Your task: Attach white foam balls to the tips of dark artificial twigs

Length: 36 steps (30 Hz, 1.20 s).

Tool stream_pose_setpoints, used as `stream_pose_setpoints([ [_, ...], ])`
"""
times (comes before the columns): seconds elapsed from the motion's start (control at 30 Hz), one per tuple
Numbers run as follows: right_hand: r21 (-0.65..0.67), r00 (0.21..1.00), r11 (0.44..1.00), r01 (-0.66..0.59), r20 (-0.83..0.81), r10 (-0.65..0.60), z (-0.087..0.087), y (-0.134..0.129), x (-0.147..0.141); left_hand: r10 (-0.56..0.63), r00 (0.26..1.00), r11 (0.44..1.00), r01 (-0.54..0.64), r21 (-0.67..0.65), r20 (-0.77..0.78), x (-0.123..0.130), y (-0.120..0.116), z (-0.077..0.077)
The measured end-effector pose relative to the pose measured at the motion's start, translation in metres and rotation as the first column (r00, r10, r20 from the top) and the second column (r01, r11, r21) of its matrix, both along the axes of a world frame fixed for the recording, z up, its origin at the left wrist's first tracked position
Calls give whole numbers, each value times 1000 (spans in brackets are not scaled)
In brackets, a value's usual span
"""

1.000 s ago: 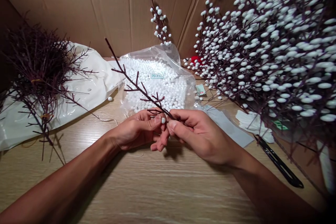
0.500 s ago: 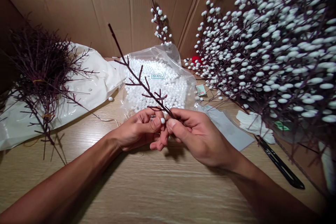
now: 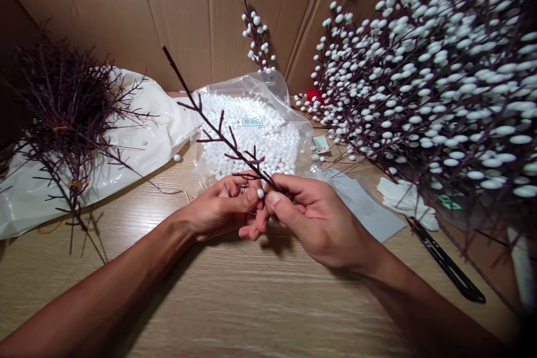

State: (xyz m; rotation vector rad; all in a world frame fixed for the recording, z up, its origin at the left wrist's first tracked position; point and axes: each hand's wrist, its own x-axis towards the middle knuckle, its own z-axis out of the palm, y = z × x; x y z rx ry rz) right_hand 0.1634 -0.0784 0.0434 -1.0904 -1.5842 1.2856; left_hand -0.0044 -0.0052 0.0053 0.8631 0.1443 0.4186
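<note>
Between the thumb and fingers of my left hand (image 3: pixel 230 204) is a small white foam berry (image 3: pixel 260 193). My right hand (image 3: pixel 308 215) pinches a dark brown artificial branch (image 3: pixel 226 140) close to one end. The branch slants up and to the left, and its short side twigs are bare. Both hands meet above the table, fingertips nearly touching; the branch's gripped end is hidden by my fingers. Just behind them lies a clear plastic bag (image 3: pixel 247 102) filled with white berries (image 3: pixel 235 158).
Bundled bare branches (image 3: pixel 67 95) rest on a white plastic bag (image 3: pixel 142 145) at left. Many white-berried branches (image 3: pixel 419 78) crowd the right side. A black-handled knife (image 3: pixel 447 260), a crumpled tissue (image 3: pixel 406 200) and white paper (image 3: pixel 369 204) lie right of my hands. Cardboard (image 3: pixel 176 11) stands behind.
The branch has tipped slightly, its far end swinging left and a little down. Both hands keep nearly the same place and grip.
</note>
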Motion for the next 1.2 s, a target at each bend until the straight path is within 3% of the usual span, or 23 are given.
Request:
stream_pose_setpoints([
  [0.97, 78, 991, 995, 67, 110, -76, 2, 0, -3, 77, 997, 996, -77, 42, 3, 0, 0, -8],
  [1.2, 62, 990, 996, 64, 123, -71, 2, 1, -1, 92, 995, 994, -90, 57, -31, 2, 1, -4],
])
